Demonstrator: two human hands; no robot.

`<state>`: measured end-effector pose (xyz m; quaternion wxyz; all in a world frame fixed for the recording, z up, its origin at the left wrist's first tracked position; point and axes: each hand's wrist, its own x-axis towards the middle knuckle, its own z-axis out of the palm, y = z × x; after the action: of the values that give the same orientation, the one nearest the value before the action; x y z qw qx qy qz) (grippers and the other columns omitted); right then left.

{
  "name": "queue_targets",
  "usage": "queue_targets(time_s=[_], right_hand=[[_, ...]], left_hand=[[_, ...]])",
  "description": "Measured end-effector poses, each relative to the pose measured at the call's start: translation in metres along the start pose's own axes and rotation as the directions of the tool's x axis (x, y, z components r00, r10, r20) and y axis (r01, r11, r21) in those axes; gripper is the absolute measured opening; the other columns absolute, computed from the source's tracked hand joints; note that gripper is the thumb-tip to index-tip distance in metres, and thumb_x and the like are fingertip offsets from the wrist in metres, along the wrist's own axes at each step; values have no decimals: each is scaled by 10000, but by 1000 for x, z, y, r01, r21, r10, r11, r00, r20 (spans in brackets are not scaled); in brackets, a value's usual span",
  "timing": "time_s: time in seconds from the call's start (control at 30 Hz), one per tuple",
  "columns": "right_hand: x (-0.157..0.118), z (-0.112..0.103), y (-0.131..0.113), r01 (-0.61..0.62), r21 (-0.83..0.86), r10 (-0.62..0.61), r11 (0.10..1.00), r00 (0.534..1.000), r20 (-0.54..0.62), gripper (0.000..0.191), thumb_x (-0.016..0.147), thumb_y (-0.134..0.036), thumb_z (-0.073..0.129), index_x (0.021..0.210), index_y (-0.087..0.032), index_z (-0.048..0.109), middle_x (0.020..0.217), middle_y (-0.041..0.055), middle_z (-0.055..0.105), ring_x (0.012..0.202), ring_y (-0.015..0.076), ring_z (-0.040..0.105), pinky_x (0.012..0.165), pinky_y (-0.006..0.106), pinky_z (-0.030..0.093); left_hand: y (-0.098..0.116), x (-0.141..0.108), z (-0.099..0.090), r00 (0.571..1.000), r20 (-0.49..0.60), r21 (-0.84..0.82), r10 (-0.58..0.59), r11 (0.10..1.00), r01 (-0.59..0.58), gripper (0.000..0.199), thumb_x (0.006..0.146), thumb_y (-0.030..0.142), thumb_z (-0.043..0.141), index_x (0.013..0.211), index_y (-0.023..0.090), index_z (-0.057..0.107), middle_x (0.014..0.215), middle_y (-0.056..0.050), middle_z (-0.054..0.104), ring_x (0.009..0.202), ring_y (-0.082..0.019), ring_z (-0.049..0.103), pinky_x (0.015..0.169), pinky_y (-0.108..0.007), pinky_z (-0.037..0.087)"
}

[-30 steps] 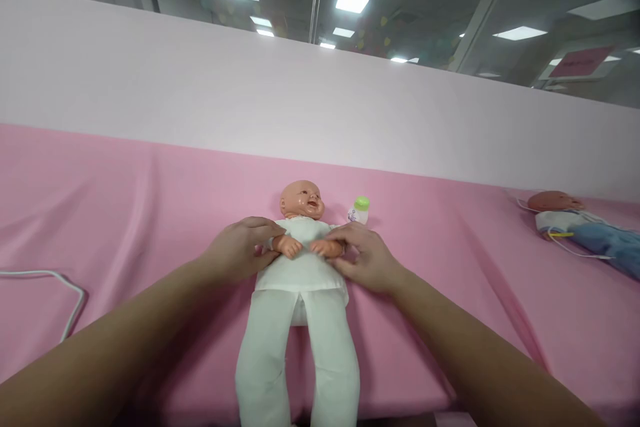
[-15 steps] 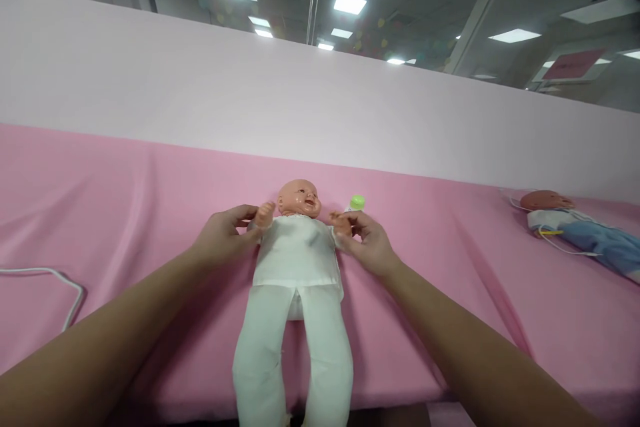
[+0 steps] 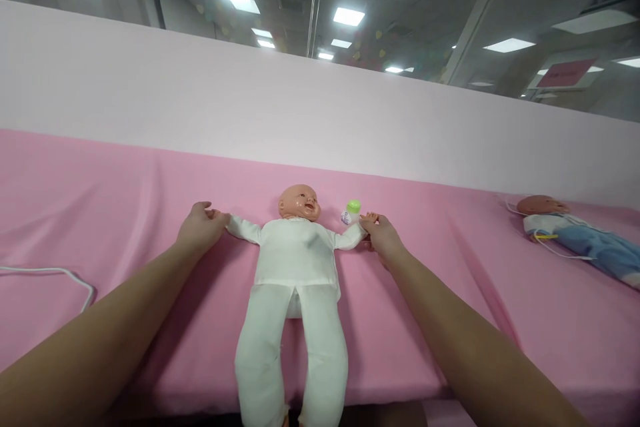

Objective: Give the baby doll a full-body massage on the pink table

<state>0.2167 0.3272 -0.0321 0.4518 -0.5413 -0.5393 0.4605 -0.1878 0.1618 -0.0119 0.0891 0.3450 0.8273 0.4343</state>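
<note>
A baby doll (image 3: 299, 250) in a white top and white trousers lies face up on the pink sheet, its arms stretched out to both sides. My left hand (image 3: 204, 223) is closed on the end of the doll's arm at the left, covering the doll's hand. At the right, my right hand (image 3: 383, 235) grips the doll's other hand, whose small fingers show above mine. Just beside that doll hand stands a small bottle (image 3: 351, 212) with a green cap.
A second doll (image 3: 585, 237) in blue and white lies at the far right with a thin white tube on it. A white cable (image 3: 60, 271) runs over the pink sheet (image 3: 125, 213) at the left. Behind rises a white panel (image 3: 300, 113) with glass above.
Both my hands have moved outward, and the doll's arms have gone from folded near its shoulders to stretched sideways. The green-capped bottle is now less covered.
</note>
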Motion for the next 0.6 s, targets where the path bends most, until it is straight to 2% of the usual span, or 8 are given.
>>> queue_targets(time_s=[0.1, 0.23, 0.3, 0.4, 0.5, 0.53, 0.6], right_hand=[[1, 3, -1, 0, 25, 0, 1000, 1000, -8, 483, 793, -358, 752, 1238, -263, 587, 1132, 88, 717, 806, 217, 724, 588, 309, 631], [6, 3, 3, 32, 52, -32, 998, 1000, 0, 552, 789, -371, 745, 1298, -265, 557, 1240, 97, 706, 961, 246, 742, 686, 337, 666], [6, 4, 3, 44, 36, -45, 998, 999, 12, 560, 798, -378, 730, 1314, -265, 546, 1264, 98, 704, 1000, 248, 743, 696, 335, 667], [5, 4, 2, 56, 21, -57, 998, 998, 37, 531, 800, -374, 726, 1293, -257, 565, 1239, 97, 718, 995, 251, 745, 690, 333, 660], [3, 4, 0, 61, 30, -62, 998, 997, 53, 507, 796, -358, 735, 1270, -254, 587, 1184, 91, 735, 957, 250, 745, 696, 335, 649], [3, 4, -1, 64, 34, -66, 997, 996, 57, 508, 795, -358, 739, 1270, -257, 589, 1182, 88, 735, 958, 251, 743, 700, 334, 646], [2, 3, -1, 75, 34, -77, 997, 995, 60, 513, 795, -366, 745, 1271, -262, 585, 1190, 86, 731, 962, 252, 741, 700, 332, 643]], left_hand=[[3, -2, -5, 998, 51, 165, 41, 985, -49, 741, 847, 512, 638, 1488, 168, 503, 1459, -212, 571, 1233, -386, 626, 924, -500, 556], [6, -7, -6, 994, 94, 278, 55, 957, -79, 606, 894, 522, 562, 1395, 183, 606, 1439, -216, 567, 1234, -394, 620, 968, -525, 538], [11, -11, -6, 994, 68, 300, 85, 949, -102, 601, 905, 517, 548, 1398, 179, 604, 1458, -210, 553, 1259, -402, 601, 994, -540, 529], [25, -22, -12, 973, -22, 346, 228, 915, -206, 566, 904, 489, 562, 1383, 193, 620, 1529, -172, 508, 1292, -408, 572, 1047, -564, 502], [45, -45, -29, 892, -129, 313, 433, 871, -378, 392, 917, 432, 553, 1221, 237, 706, 1506, -87, 554, 1116, -315, 671, 988, -496, 549], [50, -59, -36, 847, -174, 286, 502, 849, -444, 327, 926, 413, 543, 1137, 244, 728, 1453, -66, 599, 1064, -282, 687, 935, -456, 571], [50, -96, -50, 737, -266, 250, 622, 783, -570, 247, 934, 382, 545, 1022, 244, 729, 1268, -61, 693, 1125, -272, 670, 888, -403, 584]])
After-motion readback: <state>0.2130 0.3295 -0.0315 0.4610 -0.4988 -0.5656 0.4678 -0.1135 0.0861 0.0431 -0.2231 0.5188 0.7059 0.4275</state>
